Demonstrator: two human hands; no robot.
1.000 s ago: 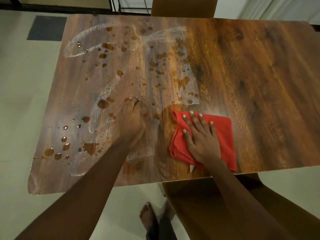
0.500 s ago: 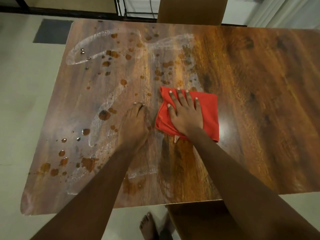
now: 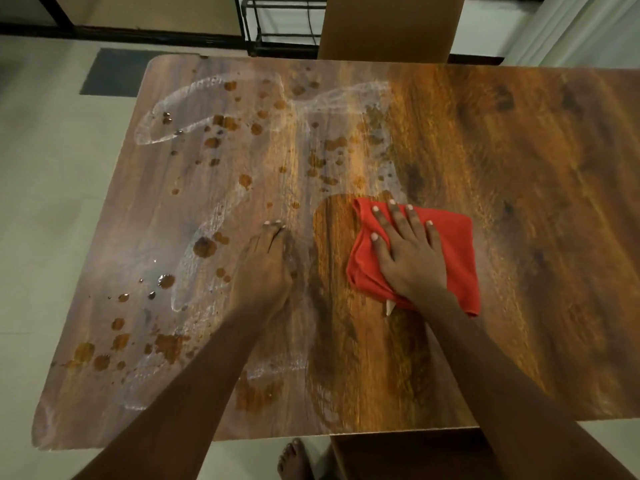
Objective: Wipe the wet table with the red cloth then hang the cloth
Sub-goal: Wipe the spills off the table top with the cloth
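While right hand (image 3: 410,258) fingers (image 3: 398,220) spread flat atop red cloth (image 3: 453,244) | left hand (image 3: 265,268) empty, flat on table (image 3: 519,168)

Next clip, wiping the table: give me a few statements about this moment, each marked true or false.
1. The right hand lies flat on the red cloth. True.
2. The left hand holds a second cloth. False: it rests bare on the table.
3. Water drops remain on the table's left part. True.
4. The cloth hangs off the table's edge. False: it lies wholly on the tabletop.
5. A chair back stands at the far side. True.
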